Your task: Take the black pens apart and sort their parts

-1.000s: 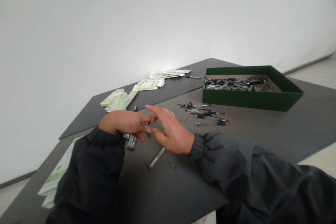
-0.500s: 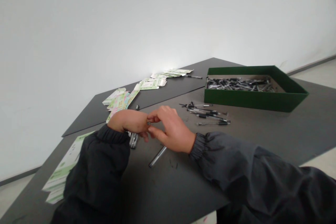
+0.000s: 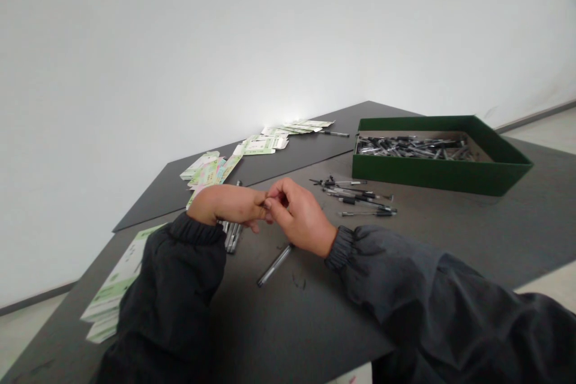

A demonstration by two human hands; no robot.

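My left hand (image 3: 236, 204) and my right hand (image 3: 300, 215) meet at the fingertips above the dark table. The right thumb and index finger are pinched together against the left fingers; whatever is between them is too small or hidden to make out. The left hand is bent at the wrist, its fingers curled and partly hidden. A single clear pen (image 3: 274, 265) lies on the table below the right hand. Under and behind the left hand, a row of pens (image 3: 233, 239) is partly covered.
A green box (image 3: 438, 177) at the right holds many black and clear pens (image 3: 409, 147). Loose pen parts (image 3: 357, 195) lie before it. Green-and-white flat cartons (image 3: 258, 144) are spread at the back, with a carton stack (image 3: 119, 276) by the left sleeve.
My right thumb and index finger have closed into a tighter pinch at the left fingertips. Both hands stay nearly in place; the view has shifted slightly.
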